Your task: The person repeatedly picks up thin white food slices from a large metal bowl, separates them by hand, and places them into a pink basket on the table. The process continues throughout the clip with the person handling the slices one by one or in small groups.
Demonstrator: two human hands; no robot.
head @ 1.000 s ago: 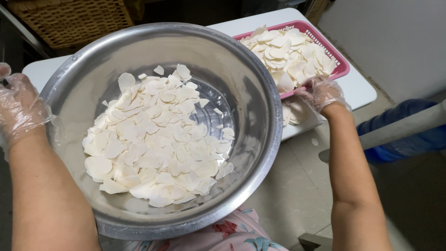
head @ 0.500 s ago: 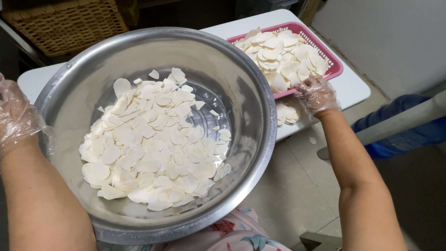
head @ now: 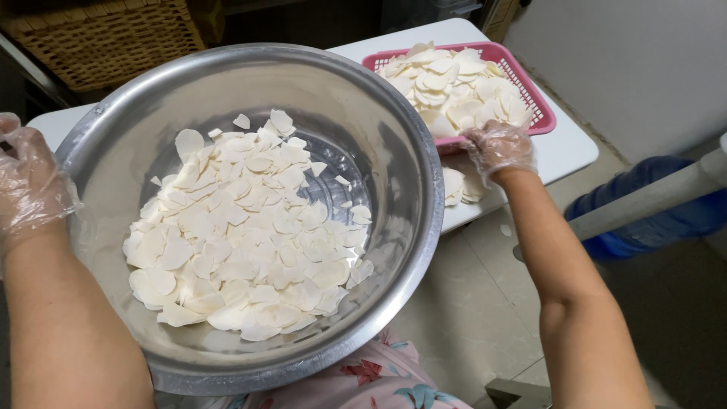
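Now the big metal bowl (head: pixel 394 151) sits tilted on the person's lap, heaped with thin white slices (head: pixel 242 235), and that is the worry: only the left hand (head: pixel 30 182) steadies its rim, so a slip of the thin plastic glove there could, I judge, tip slices onto the floor. The pink basket (head: pixel 541 113) is piled high too, close to the edge of the white table (head: pixel 564 155), and a tug could spill it. The right hand (head: pixel 496 148), gloved, curls narrow on the basket's near rim, fingers closed on it. A few loose slices (head: pixel 458 185) lie on the table just beside that hand. The left hand's fingers are hidden; I cannot tell its grip.
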